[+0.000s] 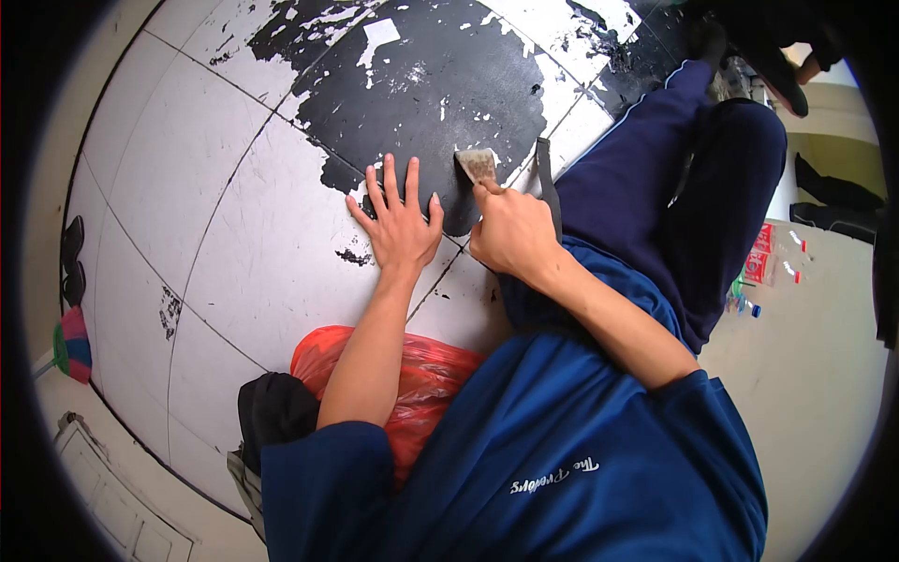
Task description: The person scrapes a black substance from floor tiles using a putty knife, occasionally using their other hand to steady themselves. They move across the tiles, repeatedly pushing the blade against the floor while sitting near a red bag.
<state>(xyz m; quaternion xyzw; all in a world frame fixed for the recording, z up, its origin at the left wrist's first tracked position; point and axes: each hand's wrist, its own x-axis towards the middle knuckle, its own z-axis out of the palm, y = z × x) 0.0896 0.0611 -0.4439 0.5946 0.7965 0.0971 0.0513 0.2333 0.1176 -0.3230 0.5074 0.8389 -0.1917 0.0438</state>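
Observation:
My right hand point(513, 228) is wrapped round the handle of a scraper point(476, 165), whose wide, worn blade rests on a black patch point(426, 94) on the white tiled floor point(248, 211). To its left, my left hand point(401, 220) lies flat with fingers spread across the lower edge of the black patch and the white tile. Ragged white spots and flakes show in the black layer. A dark flat strip point(547, 183) lies just right of my right hand, partly hidden behind the wrist.
A red plastic bag point(431, 375) and a black cloth bundle point(276, 410) are beside my left arm. Bottles point(763, 267) lie at the right. Another person's foot point(782, 75) shows at the upper right. Dark shoes point(73, 262) and a striped object point(73, 345) are far left.

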